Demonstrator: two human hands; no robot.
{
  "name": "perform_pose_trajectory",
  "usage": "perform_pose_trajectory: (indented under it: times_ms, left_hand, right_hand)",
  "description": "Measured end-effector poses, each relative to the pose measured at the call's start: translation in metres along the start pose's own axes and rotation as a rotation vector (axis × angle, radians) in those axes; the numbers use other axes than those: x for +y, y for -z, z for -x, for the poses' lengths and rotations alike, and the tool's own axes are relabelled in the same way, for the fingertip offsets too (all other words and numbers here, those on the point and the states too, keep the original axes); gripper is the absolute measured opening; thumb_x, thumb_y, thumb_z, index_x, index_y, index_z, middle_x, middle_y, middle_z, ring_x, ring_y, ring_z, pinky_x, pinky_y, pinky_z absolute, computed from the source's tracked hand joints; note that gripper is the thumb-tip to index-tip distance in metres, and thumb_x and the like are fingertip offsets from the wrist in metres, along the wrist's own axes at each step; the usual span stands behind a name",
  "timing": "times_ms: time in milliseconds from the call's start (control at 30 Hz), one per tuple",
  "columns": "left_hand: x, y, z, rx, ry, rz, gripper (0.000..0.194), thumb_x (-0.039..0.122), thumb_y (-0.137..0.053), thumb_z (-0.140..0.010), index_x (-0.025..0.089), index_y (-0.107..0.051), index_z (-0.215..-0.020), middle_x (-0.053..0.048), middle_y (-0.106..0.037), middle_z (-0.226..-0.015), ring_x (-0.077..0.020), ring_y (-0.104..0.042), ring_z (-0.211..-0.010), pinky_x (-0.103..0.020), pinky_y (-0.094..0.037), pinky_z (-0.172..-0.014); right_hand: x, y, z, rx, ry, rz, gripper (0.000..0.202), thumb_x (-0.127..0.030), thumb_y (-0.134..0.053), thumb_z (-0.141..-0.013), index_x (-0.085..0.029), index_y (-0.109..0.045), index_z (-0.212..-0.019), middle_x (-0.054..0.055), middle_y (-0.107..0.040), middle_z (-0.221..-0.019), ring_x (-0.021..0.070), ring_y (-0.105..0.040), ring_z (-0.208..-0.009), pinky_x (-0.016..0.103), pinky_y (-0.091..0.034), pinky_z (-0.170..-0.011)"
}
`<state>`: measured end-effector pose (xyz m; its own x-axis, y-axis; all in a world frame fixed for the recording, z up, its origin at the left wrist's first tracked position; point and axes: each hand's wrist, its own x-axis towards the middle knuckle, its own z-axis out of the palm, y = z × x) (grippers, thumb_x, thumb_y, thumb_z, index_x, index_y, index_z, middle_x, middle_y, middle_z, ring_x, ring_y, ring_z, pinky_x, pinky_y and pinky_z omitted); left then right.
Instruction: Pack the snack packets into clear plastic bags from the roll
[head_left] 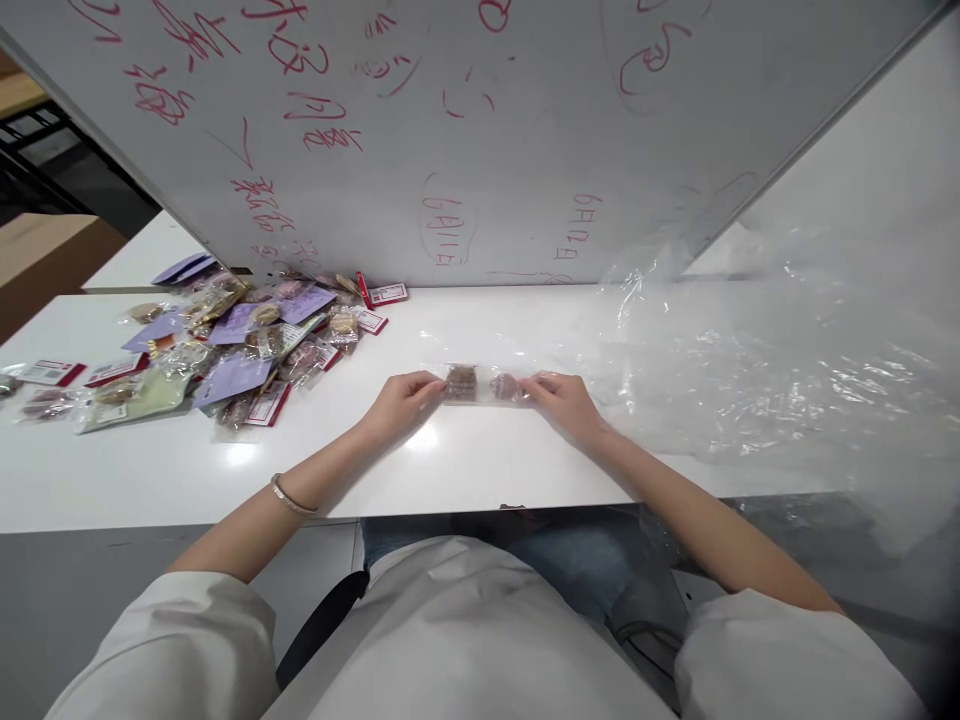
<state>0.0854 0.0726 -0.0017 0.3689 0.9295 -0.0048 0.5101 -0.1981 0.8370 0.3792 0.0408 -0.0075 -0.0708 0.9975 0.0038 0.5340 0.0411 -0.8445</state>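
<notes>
A clear plastic packet [484, 388] lies stretched between my hands at the middle of the white table. Inside it are a brown square piece [460, 382] on the left and a pinkish round piece [504, 386] on the right. My left hand [409, 398] pinches the packet's left end, beside the brown piece. At the other end, my right hand [561, 400] pinches the plastic next to the pinkish piece.
On the table [322, 485], a heap of wrapped packets [240, 335] spreads at the left. Behind stands a whiteboard [510, 180] with red writing. Large clear plastic sheeting [772, 360] covers the right side. Cardboard boxes [45, 260] are at far left.
</notes>
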Motion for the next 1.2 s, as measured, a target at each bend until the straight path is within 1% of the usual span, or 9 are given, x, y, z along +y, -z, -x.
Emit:
perform_pose_trajectory:
  times_ms: [133,267,433,567,700,833,967,1067,1200]
  left_hand:
    - [0.005,-0.014,-0.002,0.135,0.035,-0.118,0.021,0.038,-0.056,-0.091,0.018,-0.059,-0.084,-0.004,-0.065,-0.074,-0.0182,-0.059,-0.070,-0.034,-0.049,-0.070]
    - [0.000,-0.016,0.000,0.279,-0.227,-0.417,0.029,0.027,-0.059,-0.088,0.017,-0.058,-0.116,-0.017,-0.062,-0.123,-0.0310,-0.055,-0.118,-0.052,-0.045,-0.100]
    - [-0.006,0.004,0.004,-0.192,-0.549,-0.504,0.053,0.028,-0.048,-0.094,0.023,-0.043,-0.146,-0.013,-0.046,-0.151,-0.0289,-0.045,-0.139,-0.049,-0.039,-0.113]
    - [-0.007,0.015,0.008,-0.199,-0.486,-0.491,0.057,0.037,-0.053,-0.092,0.023,-0.045,-0.147,-0.012,-0.049,-0.151,-0.0297,-0.050,-0.135,-0.048,-0.042,-0.112]
    - [-0.006,0.015,0.004,-0.104,-0.281,-0.330,0.035,0.041,-0.044,-0.098,0.024,-0.071,-0.111,-0.006,-0.074,-0.109,-0.0233,-0.068,-0.098,-0.039,-0.053,-0.088]
    - [-0.005,0.006,-0.003,0.014,-0.132,-0.307,0.033,0.043,-0.048,-0.096,0.021,-0.068,-0.082,-0.005,-0.069,-0.078,-0.0214,-0.062,-0.079,-0.038,-0.051,-0.079]
    - [-0.008,-0.002,-0.005,0.283,-0.183,-0.437,0.032,0.038,-0.062,-0.088,0.017,-0.063,-0.112,-0.015,-0.064,-0.117,-0.0304,-0.056,-0.113,-0.050,-0.046,-0.098]
    - [-0.009,0.001,-0.003,0.099,-0.400,-0.483,0.034,0.029,-0.048,-0.097,0.022,-0.058,-0.129,-0.012,-0.052,-0.142,-0.0292,-0.046,-0.133,-0.050,-0.039,-0.110]
    - [-0.002,0.013,0.004,-0.231,-0.505,-0.495,0.044,0.033,-0.048,-0.096,0.022,-0.053,-0.138,-0.012,-0.056,-0.140,-0.0272,-0.055,-0.127,-0.044,-0.045,-0.107]
  right_hand:
    - [-0.003,-0.011,-0.011,0.125,-0.008,0.129,0.030,-0.049,-0.063,-0.085,-0.022,-0.063,-0.071,0.001,-0.064,-0.066,0.0203,-0.061,-0.066,0.036,-0.047,-0.069]
    - [0.001,-0.015,-0.017,0.330,0.214,0.373,0.029,-0.040,-0.066,-0.083,-0.021,-0.065,-0.104,0.012,-0.068,-0.108,0.0311,-0.062,-0.105,0.053,-0.044,-0.098]
    - [0.007,0.000,-0.011,-0.143,0.505,0.330,0.048,-0.043,-0.055,-0.094,-0.028,-0.055,-0.139,0.007,-0.057,-0.144,0.0275,-0.045,-0.140,0.052,-0.032,-0.119]
    - [0.009,0.009,-0.006,-0.322,0.465,0.238,0.061,-0.045,-0.064,-0.087,-0.028,-0.053,-0.144,0.005,-0.050,-0.151,0.0306,-0.042,-0.143,0.053,-0.032,-0.120]
    - [0.005,0.005,-0.012,-0.196,0.184,0.071,0.034,-0.049,-0.054,-0.093,-0.030,-0.073,-0.114,0.003,-0.072,-0.122,0.0286,-0.067,-0.112,0.048,-0.049,-0.101]
    - [-0.002,-0.005,-0.027,-0.027,-0.041,0.004,0.047,-0.058,-0.068,-0.080,-0.026,-0.064,-0.114,0.005,-0.074,-0.097,0.0264,-0.070,-0.090,0.044,-0.052,-0.088]
    - [-0.001,-0.013,-0.036,0.143,0.087,0.238,0.068,-0.047,-0.075,-0.073,-0.022,-0.052,-0.132,0.011,-0.065,-0.114,0.0303,-0.063,-0.105,0.051,-0.046,-0.098]
    - [0.004,-0.010,-0.036,0.161,0.302,0.307,0.058,-0.042,-0.070,-0.080,-0.025,-0.056,-0.134,0.012,-0.058,-0.134,0.0321,-0.054,-0.126,0.052,-0.037,-0.111]
    - [0.009,0.001,-0.029,-0.227,0.457,0.206,0.038,-0.046,-0.066,-0.086,-0.030,-0.070,-0.120,0.004,-0.068,-0.128,0.0299,-0.056,-0.130,0.048,-0.040,-0.113]
